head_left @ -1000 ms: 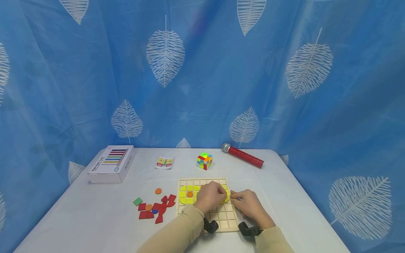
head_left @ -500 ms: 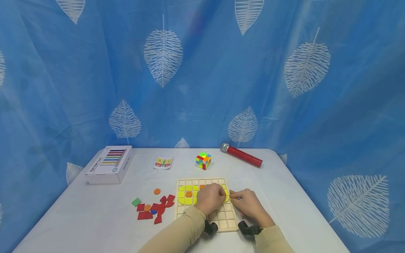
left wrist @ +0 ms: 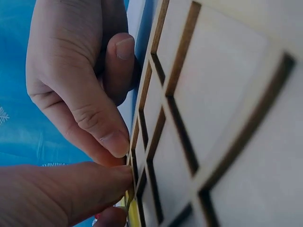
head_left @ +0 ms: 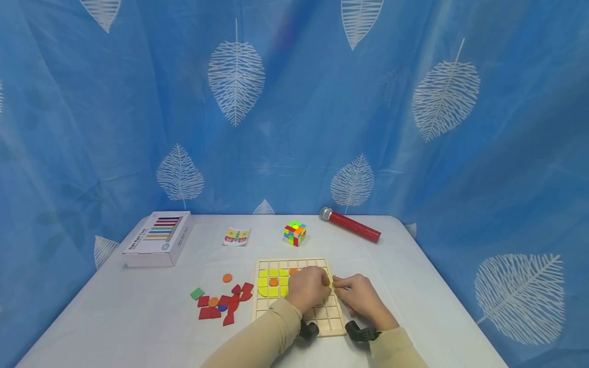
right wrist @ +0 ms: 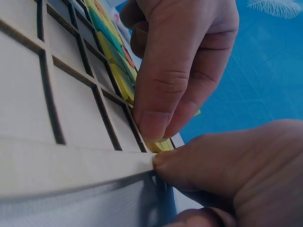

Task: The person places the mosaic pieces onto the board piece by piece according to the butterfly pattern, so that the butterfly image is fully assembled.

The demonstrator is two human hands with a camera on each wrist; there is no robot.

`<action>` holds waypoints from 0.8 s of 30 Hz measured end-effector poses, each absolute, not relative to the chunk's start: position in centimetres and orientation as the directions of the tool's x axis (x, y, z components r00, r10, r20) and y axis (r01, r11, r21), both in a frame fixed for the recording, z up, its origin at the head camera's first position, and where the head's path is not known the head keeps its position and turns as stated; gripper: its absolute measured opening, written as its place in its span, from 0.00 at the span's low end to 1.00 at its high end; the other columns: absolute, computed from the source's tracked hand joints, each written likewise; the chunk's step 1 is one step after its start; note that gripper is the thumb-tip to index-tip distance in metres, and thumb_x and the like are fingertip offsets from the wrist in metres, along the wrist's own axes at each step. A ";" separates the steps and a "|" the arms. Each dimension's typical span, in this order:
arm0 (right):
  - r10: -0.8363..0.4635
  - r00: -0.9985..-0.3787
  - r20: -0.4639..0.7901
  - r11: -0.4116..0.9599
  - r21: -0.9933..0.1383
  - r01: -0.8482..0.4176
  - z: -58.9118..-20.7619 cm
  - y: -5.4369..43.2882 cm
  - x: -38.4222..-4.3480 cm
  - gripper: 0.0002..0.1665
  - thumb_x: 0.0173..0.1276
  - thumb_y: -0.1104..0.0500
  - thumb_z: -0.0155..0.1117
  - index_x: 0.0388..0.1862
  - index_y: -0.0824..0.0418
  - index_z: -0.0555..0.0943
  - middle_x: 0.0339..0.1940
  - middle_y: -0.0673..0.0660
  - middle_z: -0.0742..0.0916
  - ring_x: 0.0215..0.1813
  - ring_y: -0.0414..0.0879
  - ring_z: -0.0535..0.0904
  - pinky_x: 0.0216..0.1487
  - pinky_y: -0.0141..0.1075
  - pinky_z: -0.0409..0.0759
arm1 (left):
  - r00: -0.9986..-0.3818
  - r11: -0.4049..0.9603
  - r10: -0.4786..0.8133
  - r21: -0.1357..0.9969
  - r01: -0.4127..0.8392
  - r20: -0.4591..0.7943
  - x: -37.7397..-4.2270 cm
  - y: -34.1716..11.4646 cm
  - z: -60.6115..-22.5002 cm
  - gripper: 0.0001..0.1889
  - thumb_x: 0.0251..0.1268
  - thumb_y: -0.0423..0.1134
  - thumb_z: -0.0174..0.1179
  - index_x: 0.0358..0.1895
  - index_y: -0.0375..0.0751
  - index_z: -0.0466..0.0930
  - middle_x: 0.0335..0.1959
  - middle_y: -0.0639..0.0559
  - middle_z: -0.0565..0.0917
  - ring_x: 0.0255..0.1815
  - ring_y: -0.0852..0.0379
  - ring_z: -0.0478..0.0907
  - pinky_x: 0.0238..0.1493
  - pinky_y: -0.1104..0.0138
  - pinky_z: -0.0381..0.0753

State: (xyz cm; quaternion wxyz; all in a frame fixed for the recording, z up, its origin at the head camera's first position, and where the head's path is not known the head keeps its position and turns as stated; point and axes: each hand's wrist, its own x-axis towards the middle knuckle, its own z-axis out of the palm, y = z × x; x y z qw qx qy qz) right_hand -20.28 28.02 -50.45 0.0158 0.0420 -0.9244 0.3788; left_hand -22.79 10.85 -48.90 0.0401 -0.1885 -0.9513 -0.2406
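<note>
A wooden grid board lies in front of me. Several yellow pieces and orange discs sit in its cells. My left hand reaches across the board, its thumb and fingertips pinching at a yellow piece by the right rim. That piece is mostly hidden by fingers in all views. From the right side comes my right hand, thumb tip touching the rim right beside the same piece; whether it grips the piece I cannot tell. The two hands' fingertips almost meet in the left wrist view.
Left of the board lie several loose red pieces, a green square, an orange disc and a blue piece. Farther back are a white box, a pattern card, a puzzle cube and a red microphone.
My left hand has shifted slightly right over the board, covering more of the yellow at the right edge. The right hand stays at the rim. The head view has moved a little.
</note>
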 end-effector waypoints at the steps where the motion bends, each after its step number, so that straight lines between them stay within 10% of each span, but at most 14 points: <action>1: -0.067 -0.996 0.061 0.709 -0.699 -0.091 -50.5 28.0 -20.3 0.16 0.67 0.62 0.68 0.54 0.60 0.89 0.60 0.58 0.87 0.06 0.37 0.66 0.11 0.34 0.70 | -0.926 0.815 0.340 0.440 0.377 0.164 -22.8 10.8 -48.9 0.04 0.56 0.45 0.75 0.33 0.54 0.90 0.29 0.63 0.86 0.29 0.63 0.80 0.28 0.61 0.78; 16: -0.037 -0.999 0.027 0.705 -0.707 -0.045 -50.3 27.2 -20.2 0.17 0.68 0.61 0.67 0.55 0.59 0.88 0.64 0.57 0.86 0.07 0.38 0.66 0.12 0.34 0.72 | -0.939 0.778 0.316 0.529 0.339 0.136 -22.6 9.3 -48.6 0.07 0.59 0.46 0.74 0.28 0.55 0.86 0.24 0.66 0.82 0.25 0.65 0.74 0.27 0.64 0.73; 24: -0.033 -0.999 0.018 0.740 -0.672 -0.036 -50.4 27.0 -20.2 0.20 0.71 0.58 0.66 0.60 0.59 0.85 0.69 0.55 0.82 0.09 0.40 0.68 0.14 0.36 0.75 | -0.977 0.793 0.166 0.571 0.211 0.131 -21.8 0.7 -47.5 0.06 0.63 0.48 0.72 0.38 0.52 0.89 0.29 0.63 0.82 0.29 0.60 0.74 0.32 0.65 0.74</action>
